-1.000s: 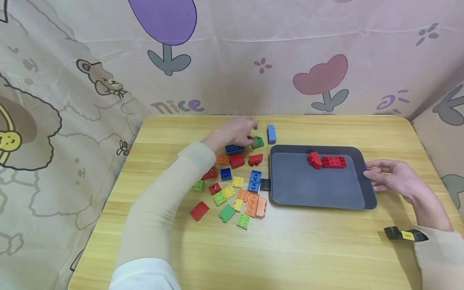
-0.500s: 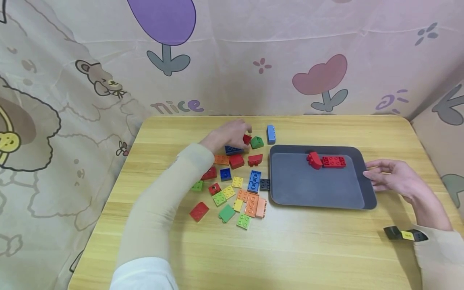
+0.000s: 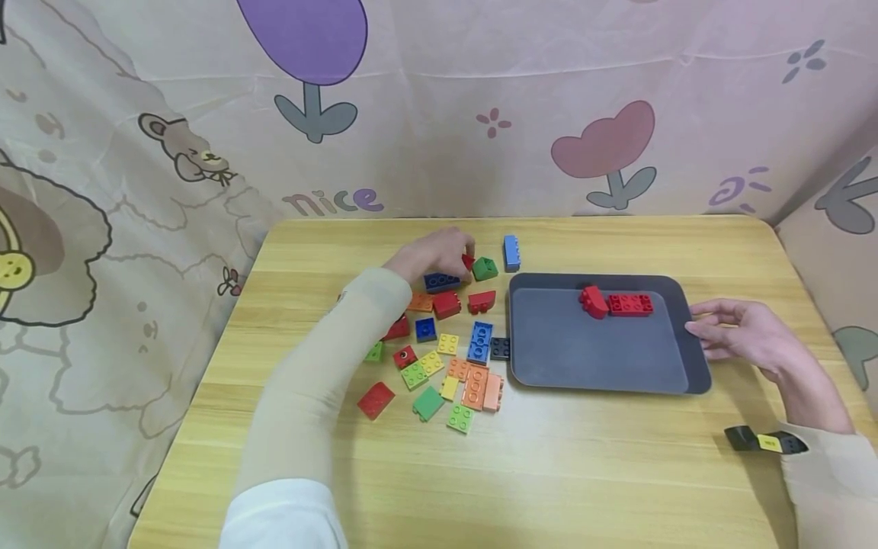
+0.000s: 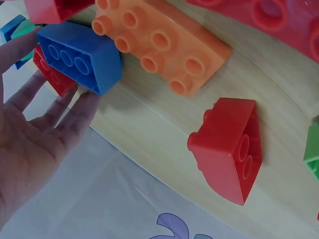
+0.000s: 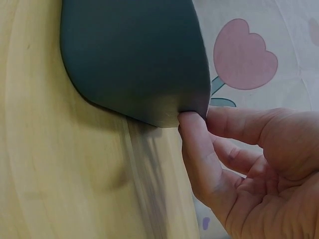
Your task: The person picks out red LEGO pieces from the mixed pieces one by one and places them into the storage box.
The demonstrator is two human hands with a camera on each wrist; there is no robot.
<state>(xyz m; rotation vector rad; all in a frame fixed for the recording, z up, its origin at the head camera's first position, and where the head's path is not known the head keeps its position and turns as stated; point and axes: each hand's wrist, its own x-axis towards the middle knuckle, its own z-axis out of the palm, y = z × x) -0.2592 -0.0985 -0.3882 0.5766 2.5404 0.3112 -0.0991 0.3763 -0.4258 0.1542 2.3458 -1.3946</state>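
Observation:
At the back of the brick pile, my left hand (image 3: 439,253) has its fingers curled round a small red toy brick (image 3: 469,261), mostly covered by them. The left wrist view shows that red brick (image 4: 52,74) between fingers and thumb, partly behind a dark blue brick (image 4: 82,57) lying on its side. A green brick (image 3: 485,268) is just right of the fingertips. My right hand (image 3: 744,335) pinches the right rim of a dark grey tray (image 3: 597,366), its thumb (image 5: 194,144) on the rim in the right wrist view. Two red bricks (image 3: 631,305) lie inside the tray.
Several loose bricks in blue, orange, yellow, green and red lie left of the tray, among them an orange brick (image 3: 475,387) and a red brick (image 3: 376,400). A light blue brick (image 3: 511,253) stands behind the tray. A printed cloth (image 3: 439,114) hangs behind the wooden table (image 3: 583,465).
My left hand has drawn slightly back and left from near the green brick and closed its fingers round the small red brick. The right hand and the tray have stayed put.

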